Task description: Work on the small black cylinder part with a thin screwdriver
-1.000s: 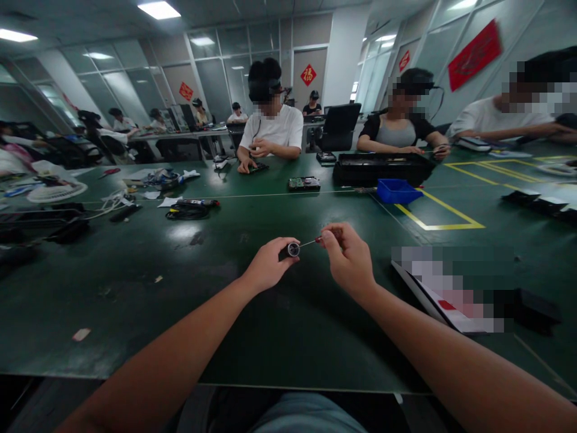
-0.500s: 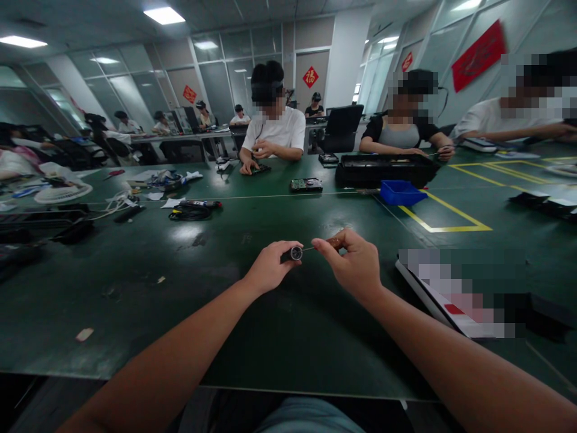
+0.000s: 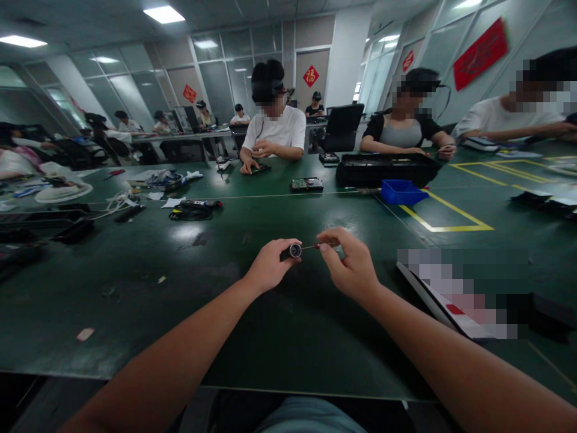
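My left hand is closed around a short dark cylinder, whose round end with a pale rim faces me. In my right hand lies a screwdriver with a thin metal shaft and a reddish-brown handle. Its shaft points left and reaches the side of the cylinder; whether the tip sits in a screw is too small to tell. Thumb and fingers of the right hand are round the handle, which they partly hide. Both hands are above the green table.
To the right lies a white box or booklet, partly blurred. Farther off are a blue bin, a black tray, a circuit-board device and a coiled black cable. Co-workers sit across the table.
The fingers of my right hand have shifted and loosened on the screwdriver handle, showing more of its front end. My left hand and the cylinder stay almost in place.
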The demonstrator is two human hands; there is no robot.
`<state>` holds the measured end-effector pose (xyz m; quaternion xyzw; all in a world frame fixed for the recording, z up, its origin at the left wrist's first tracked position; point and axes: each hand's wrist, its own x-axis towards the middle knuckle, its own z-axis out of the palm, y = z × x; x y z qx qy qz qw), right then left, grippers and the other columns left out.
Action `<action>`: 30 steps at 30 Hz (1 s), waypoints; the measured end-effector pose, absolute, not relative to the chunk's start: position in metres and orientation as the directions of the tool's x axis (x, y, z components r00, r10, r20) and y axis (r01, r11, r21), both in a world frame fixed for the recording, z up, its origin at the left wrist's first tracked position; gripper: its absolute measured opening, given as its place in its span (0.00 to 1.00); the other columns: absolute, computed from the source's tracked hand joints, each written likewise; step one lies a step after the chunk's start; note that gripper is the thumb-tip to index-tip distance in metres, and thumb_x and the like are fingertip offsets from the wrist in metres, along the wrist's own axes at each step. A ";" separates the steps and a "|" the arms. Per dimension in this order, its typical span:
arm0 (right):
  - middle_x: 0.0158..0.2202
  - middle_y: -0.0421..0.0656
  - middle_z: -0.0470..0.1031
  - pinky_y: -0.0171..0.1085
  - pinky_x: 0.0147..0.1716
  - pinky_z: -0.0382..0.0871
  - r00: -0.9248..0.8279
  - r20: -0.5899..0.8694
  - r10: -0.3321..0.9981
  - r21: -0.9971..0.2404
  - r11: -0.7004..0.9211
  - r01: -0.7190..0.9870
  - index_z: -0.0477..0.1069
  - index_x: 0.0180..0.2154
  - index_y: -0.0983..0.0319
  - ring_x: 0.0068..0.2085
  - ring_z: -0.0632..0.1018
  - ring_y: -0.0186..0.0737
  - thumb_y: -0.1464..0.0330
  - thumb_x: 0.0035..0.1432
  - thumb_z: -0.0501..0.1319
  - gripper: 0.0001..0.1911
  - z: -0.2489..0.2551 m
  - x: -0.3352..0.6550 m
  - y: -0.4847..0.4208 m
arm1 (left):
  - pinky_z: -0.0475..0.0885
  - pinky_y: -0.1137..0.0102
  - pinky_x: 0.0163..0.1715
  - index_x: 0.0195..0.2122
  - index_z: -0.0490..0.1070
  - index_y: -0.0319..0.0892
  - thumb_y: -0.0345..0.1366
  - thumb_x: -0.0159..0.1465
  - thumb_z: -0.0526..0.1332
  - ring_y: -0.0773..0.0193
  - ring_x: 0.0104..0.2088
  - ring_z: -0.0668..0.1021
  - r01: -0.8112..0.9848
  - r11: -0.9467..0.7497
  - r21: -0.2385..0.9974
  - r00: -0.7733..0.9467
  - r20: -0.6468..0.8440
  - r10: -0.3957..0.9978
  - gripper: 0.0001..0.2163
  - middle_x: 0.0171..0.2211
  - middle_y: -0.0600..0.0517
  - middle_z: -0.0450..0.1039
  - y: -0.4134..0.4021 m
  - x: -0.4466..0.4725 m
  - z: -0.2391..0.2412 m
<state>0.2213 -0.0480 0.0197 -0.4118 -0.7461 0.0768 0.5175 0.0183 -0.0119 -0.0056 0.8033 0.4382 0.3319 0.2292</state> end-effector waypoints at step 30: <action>0.29 0.42 0.77 0.38 0.29 0.64 -0.099 0.545 0.832 -0.610 0.475 0.635 0.72 0.46 0.61 0.27 0.76 0.40 0.64 0.69 0.51 0.14 0.028 0.214 -0.054 | 0.69 0.59 0.54 0.53 0.75 0.48 0.33 0.64 0.67 0.56 0.51 0.77 0.557 -0.503 0.661 0.374 0.342 0.862 0.16 0.49 0.51 0.78 -0.010 0.016 -0.007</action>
